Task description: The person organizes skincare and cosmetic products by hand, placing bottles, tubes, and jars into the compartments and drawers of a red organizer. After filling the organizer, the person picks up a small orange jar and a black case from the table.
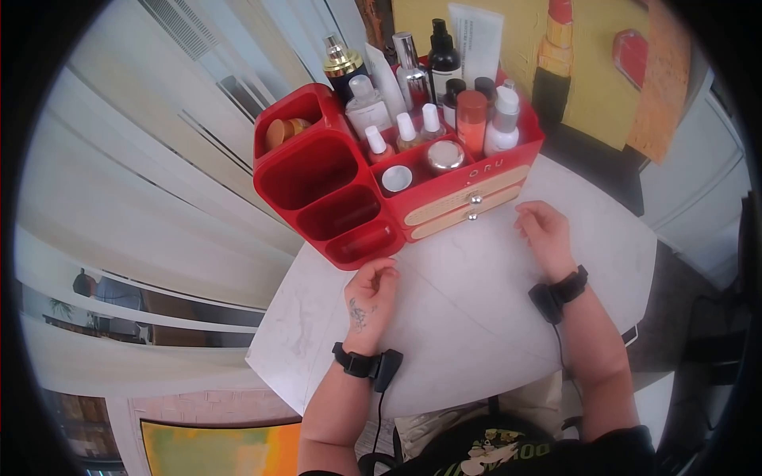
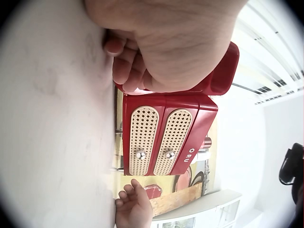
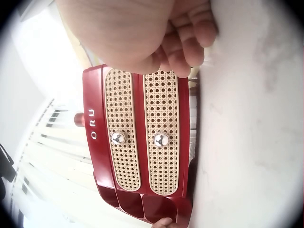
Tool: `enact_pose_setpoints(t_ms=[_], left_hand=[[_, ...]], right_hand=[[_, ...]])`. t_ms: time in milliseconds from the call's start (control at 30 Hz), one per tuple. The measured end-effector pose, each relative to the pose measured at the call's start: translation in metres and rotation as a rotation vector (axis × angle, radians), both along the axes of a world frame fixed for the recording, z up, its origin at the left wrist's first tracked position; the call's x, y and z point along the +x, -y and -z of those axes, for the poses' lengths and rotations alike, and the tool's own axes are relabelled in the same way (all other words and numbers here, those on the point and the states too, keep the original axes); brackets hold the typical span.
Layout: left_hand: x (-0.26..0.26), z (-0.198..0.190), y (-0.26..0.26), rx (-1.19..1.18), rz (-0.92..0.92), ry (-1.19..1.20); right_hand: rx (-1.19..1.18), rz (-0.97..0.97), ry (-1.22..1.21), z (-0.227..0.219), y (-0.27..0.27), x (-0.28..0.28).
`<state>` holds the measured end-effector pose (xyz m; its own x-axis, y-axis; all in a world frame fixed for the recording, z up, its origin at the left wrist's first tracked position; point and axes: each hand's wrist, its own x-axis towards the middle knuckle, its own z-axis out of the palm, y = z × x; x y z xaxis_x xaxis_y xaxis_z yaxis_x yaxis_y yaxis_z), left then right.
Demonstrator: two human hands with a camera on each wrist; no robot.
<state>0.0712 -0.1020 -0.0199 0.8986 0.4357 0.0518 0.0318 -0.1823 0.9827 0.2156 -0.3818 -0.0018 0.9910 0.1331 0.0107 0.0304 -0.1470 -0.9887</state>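
Note:
A red cosmetics organiser (image 1: 317,170) stands at the far side of a white marble table (image 1: 468,317). Its two cane-fronted drawers (image 1: 464,202) (image 2: 161,140) (image 3: 142,133) are closed, each with a silver knob (image 3: 161,139). My left hand (image 1: 371,289) (image 2: 156,47) rests on the table just in front of the organiser's lower open compartments, fingers loosely curled and holding nothing. My right hand (image 1: 544,228) (image 3: 137,33) lies on the table just right of the drawers, fingers also loosely curled, with nothing in it.
Several bottles and tubes (image 1: 413,87) fill the organiser's top, with a silver-lidded jar (image 1: 445,155) and a small white pot (image 1: 396,178) in front. A lipstick picture (image 1: 556,55) leans behind. Window blinds run along the left. The table's edge is close to my body.

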Motion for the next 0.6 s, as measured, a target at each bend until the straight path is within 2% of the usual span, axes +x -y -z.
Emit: enact_pose_setpoints(t_ms=[600], left_hand=[[-0.0007,0.0007,-0.0003,0.012,0.016,0.013]], right_hand=[[-0.004,-0.003,0.001,0.0,0.0001,-0.0002]])
